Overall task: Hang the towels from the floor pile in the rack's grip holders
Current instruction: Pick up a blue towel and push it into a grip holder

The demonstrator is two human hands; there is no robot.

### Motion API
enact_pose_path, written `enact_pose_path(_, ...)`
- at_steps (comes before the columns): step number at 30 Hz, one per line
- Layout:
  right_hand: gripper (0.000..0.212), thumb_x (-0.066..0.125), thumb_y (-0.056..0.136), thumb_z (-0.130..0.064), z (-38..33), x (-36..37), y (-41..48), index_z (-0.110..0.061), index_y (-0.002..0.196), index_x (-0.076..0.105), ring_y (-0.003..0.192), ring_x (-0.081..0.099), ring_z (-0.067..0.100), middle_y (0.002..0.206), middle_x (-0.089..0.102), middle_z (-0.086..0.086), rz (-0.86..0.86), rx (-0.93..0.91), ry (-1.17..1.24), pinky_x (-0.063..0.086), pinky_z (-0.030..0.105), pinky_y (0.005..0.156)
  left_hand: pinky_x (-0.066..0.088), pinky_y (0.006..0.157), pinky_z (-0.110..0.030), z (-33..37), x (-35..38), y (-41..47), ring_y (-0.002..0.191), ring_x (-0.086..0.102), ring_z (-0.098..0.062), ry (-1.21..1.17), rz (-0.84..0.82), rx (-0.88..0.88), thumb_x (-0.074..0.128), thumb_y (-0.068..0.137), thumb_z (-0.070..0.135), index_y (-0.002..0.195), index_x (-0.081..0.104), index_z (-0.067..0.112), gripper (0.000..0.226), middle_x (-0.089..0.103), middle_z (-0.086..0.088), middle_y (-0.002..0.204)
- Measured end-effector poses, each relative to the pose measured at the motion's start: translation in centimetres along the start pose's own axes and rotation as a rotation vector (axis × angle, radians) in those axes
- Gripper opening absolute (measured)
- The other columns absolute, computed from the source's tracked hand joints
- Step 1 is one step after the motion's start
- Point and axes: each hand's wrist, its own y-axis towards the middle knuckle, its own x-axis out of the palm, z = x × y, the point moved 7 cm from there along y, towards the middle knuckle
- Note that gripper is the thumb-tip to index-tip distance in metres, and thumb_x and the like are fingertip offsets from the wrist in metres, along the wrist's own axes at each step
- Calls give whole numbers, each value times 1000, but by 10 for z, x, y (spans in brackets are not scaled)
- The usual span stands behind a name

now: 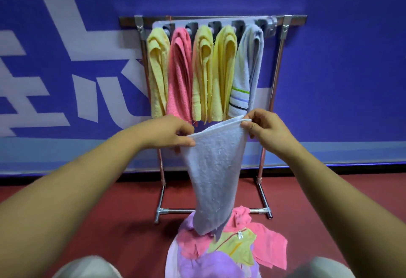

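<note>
Pale blue towel [216, 168]: pinched at its top edge by my left hand [173, 132] and right hand [265, 130], hanging over the floor pile [232, 249] before the rack [279, 62].

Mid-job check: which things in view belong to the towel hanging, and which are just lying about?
Job: pale lavender terry towel, pinched by left hand and right hand; chrome tube rack; its five hung towels; heap of pink, purple and yellow towels.
Not the job: blue wall with white lettering; red floor.
</note>
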Motion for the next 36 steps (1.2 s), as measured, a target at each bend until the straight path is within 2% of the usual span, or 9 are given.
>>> enact_pose_path(3, 14, 62, 97, -6, -18, -14, 3, -10, 83, 60, 61, 51, 10, 70, 58, 3, 39, -19, 65, 44, 16, 58, 42, 56, -16, 9, -18, -7, 54, 59, -4, -252, -3, -19, 66, 94, 18, 68, 61, 27, 28, 65, 8, 57)
enact_pose_path(8, 13, 65, 96, -15, -44, -31, 12, -9, 85, 63, 61, 55, 16, 68, 61, 5, 57, -26, 76, 43, 25, 58, 48, 59, -24, 17, -55, -11, 57, 58, -5, -241, 20, -45, 71, 90, 28, 71, 68, 30, 19, 64, 11, 62)
enact_pose_path(11, 13, 67, 94, -19, -61, -43, 22, -10, 85, 65, 65, 58, 18, 71, 64, 6, 86, -49, 103, 48, 36, 66, 49, 61, -34, 18, -94, -11, 61, 61, -11, -162, 207, -80, 80, 82, 32, 71, 64, 19, 23, 68, -1, 70)
enact_pose_path(15, 11, 69, 93, -19, -90, -56, 35, -10, 87, 66, 67, 58, 16, 72, 65, 0, 114, -97, 134, 48, 33, 70, 45, 65, -39, 37, -143, -15, 72, 56, -24, 1, 448, -38, 78, 82, 26, 66, 50, 12, 35, 62, -10, 77)
enact_pose_path(19, 14, 68, 94, -17, -111, -70, 45, -3, 92, 66, 69, 58, 18, 76, 65, 3, 140, -118, 161, 51, 36, 72, 35, 50, -14, 45, -156, -17, 52, 46, 0, 27, 376, -37, 69, 91, 24, 71, 46, 19, 31, 51, 4, 66)
enact_pose_path(24, 18, 71, 93, -21, -116, -72, 51, -3, 92, 68, 72, 59, 21, 80, 67, 10, 132, -108, 102, 54, 46, 79, 57, 69, -24, 38, -152, -18, 73, 71, -13, -87, 273, -29, 69, 92, 19, 96, 66, 19, 6, 71, 2, 85)
enact_pose_path(29, 22, 73, 91, -24, -117, -76, 52, -3, 92, 68, 71, 61, 22, 85, 68, 24, 160, -98, 54, 55, 56, 81, 54, 61, -20, 30, -164, -16, 67, 70, -7, -120, 347, -69, 74, 86, 31, 77, 68, 21, 16, 70, 6, 73)
enact_pose_path(33, 22, 72, 92, -22, -125, -80, 55, -1, 93, 65, 68, 61, 18, 78, 67, 10, 166, -101, 0, 55, 52, 76, 61, 73, -31, 27, -176, -14, 80, 73, -19, -262, 416, -97, 77, 83, 29, 82, 73, 14, 16, 74, -1, 83)
enact_pose_path(36, 6, 66, 94, -5, -147, -88, 59, -1, 97, 64, 71, 62, 16, 80, 64, 6, 148, -155, 339, 56, 37, 72, 60, 76, -26, 37, -192, -18, 84, 70, -14, -695, 544, -7, 71, 88, 16, 86, 69, 9, 8, 71, -1, 86)
